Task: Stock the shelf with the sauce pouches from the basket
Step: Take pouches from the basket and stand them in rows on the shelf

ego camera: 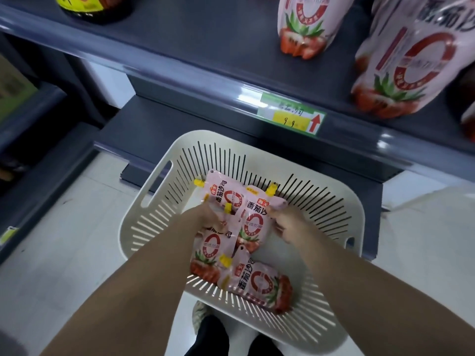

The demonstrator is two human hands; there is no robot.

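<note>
A cream slotted basket (341, 217) stands on the floor below the shelf. Several pink tomato sauce pouches with yellow caps lie inside it. Both my hands reach into the basket. My left hand (205, 217) grips the left side of a pouch (213, 246) near its yellow cap. My right hand (288, 226) pinches the right edge of an upright pouch (253, 223) in the middle. Another pouch (259, 283) lies flat at the near side, and one more (221, 194) lies at the far left. Two pouches (303, 24) (408, 65) stand on the dark shelf (205, 44) above.
A price tag (291, 116) with a red arrow is clipped to the shelf's front rail. A dark bottle (95, 7) stands at the shelf's far left. A lower shelf ledge (159, 124) juts out behind the basket. My feet (210, 332) show below the basket on the pale floor.
</note>
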